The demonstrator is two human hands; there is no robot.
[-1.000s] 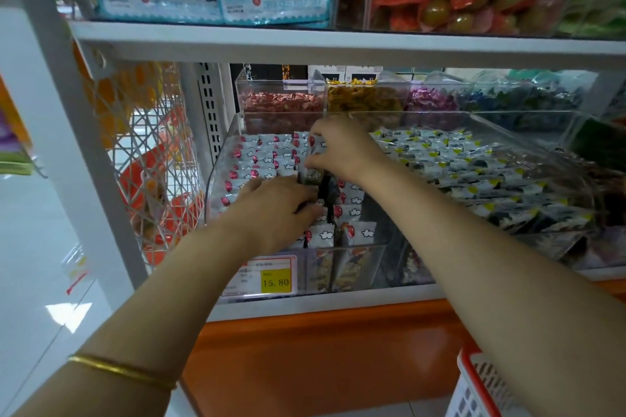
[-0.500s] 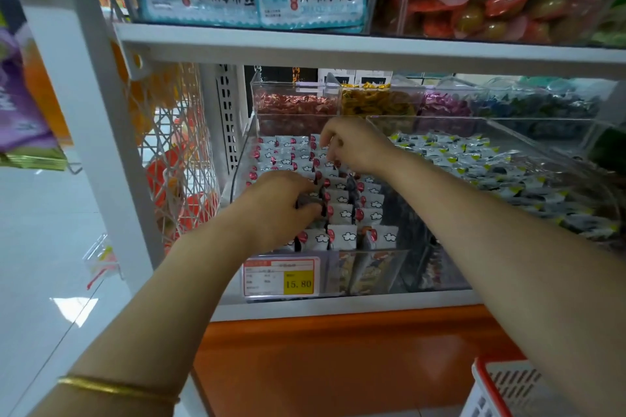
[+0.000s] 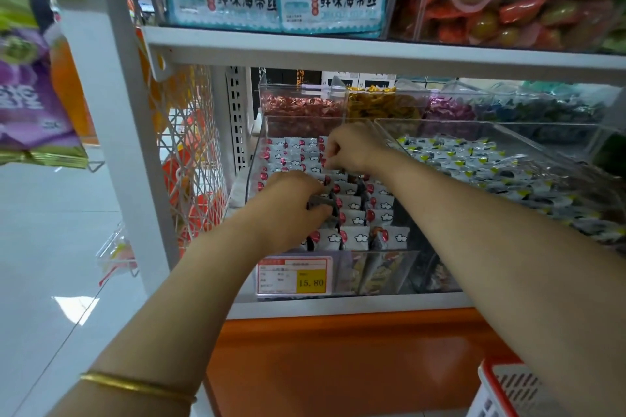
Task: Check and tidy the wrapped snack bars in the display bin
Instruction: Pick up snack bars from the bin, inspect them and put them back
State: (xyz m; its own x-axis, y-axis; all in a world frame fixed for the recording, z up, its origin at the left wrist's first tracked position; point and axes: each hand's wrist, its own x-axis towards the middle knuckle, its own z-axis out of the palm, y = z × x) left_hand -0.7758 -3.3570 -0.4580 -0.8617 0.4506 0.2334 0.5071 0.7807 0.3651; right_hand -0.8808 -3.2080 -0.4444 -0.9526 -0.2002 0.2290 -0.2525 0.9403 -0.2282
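Note:
A clear acrylic display bin (image 3: 376, 276) on the lower shelf holds rows of white wrapped snack bars (image 3: 354, 237) with red dots and cloud marks. My left hand (image 3: 288, 205) is inside the bin near its front left, fingers curled round a grey wrapped bar (image 3: 320, 201). My right hand (image 3: 352, 147) is farther back over the bars, fingers curled down and pinching at a bar beneath it; what it holds is mostly hidden by the hand.
A price tag (image 3: 293, 276) reading 15.80 hangs on the bin front. A neighbouring bin (image 3: 508, 173) of white-and-yellow packets sits to the right. Candy bins (image 3: 301, 108) stand behind. A white shelf (image 3: 338, 51) runs overhead. A red-rimmed basket (image 3: 508, 389) is at bottom right.
My right hand has shifted slightly back and left over the rear rows. My left hand stays at the front, still gripping a bar. The view has moved closer.

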